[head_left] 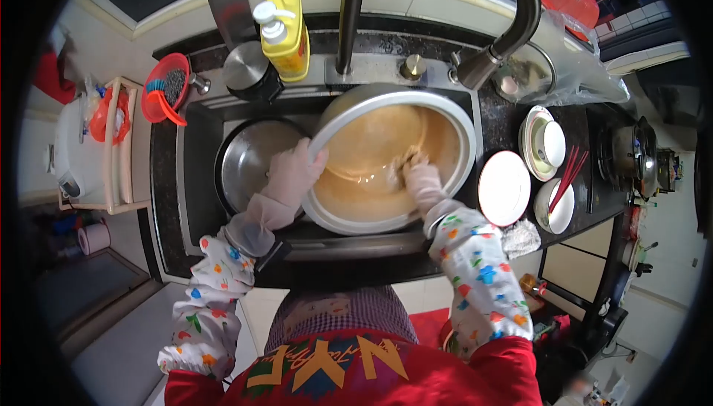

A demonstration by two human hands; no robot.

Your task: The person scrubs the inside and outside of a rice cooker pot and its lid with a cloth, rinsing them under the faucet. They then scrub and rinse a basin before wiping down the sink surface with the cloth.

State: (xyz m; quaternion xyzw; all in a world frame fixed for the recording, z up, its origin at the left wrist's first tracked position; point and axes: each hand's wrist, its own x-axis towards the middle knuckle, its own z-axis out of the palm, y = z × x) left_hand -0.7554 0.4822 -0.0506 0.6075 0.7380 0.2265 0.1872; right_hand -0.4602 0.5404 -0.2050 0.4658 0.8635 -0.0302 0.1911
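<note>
A large silver pot [466,139] is tilted in the sink, its opening facing me, with cloudy brownish water inside. My left hand [297,165], in a translucent glove, is closed on the pot's left rim. Inside the pot, my gloved right hand [422,176] is closed around a tan, crumpled scrubbing cloth [401,168] against the inner wall; its fingers are partly hidden by the cloth and water. A dark round pan [256,154] lies in the sink to the left, partly behind my left hand and forearm.
Behind the sink are a yellow pump bottle [286,35] and a dark faucet [512,31]. Left stands a red basket [165,87]. On the right counter are a white plate [504,188], stacked bowls [549,143], a bowl [553,217] with red chopsticks [570,176] and a cloth [521,240].
</note>
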